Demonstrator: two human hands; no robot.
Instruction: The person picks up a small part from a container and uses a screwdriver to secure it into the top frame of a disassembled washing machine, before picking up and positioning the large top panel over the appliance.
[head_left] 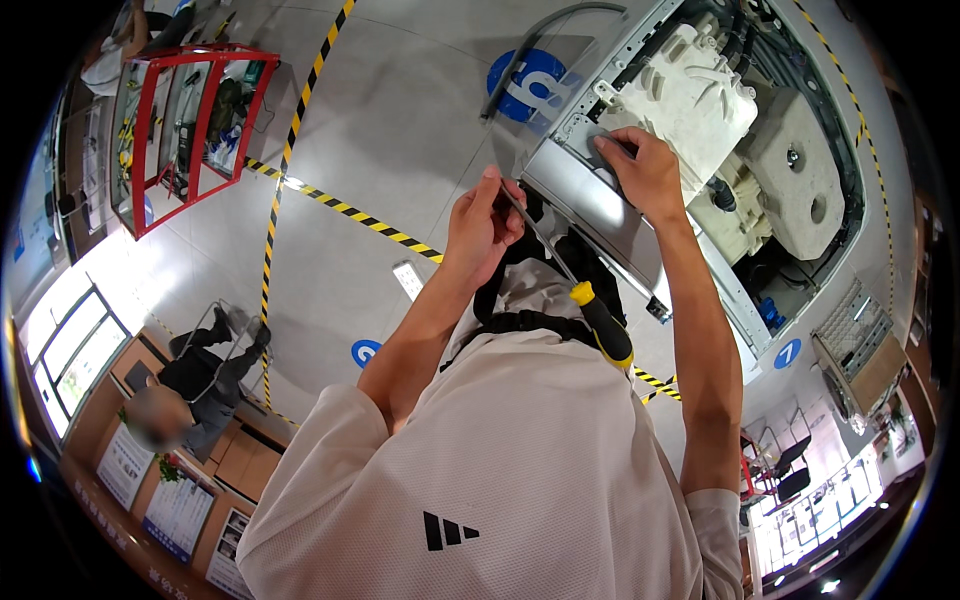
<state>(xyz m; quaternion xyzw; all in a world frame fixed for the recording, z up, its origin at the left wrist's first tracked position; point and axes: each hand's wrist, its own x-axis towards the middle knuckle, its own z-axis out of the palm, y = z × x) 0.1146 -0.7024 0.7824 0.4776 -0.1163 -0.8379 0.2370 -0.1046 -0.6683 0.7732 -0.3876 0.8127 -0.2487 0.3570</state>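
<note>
Pinched in my left hand (485,225) is the shaft of a screwdriver (608,328) with a yellow and black handle, which hangs down toward my waist. My right hand (638,172) has curled fingers at the silver metal front panel (572,185) of an open appliance lying at the upper right; what they grip is hidden. Beside that hand, inside the appliance, are a white plastic housing (678,95), a grey block with holes (800,180) and black hoses. A grey hose (520,55) arcs beyond the panel.
A red-framed tool cart (197,62) stands at the upper left, with a person (110,70) near it. Another person (200,400) sits on a chair at the lower left. Striped tape (380,225) crosses the grey floor. A perforated metal part (850,330) lies at the right.
</note>
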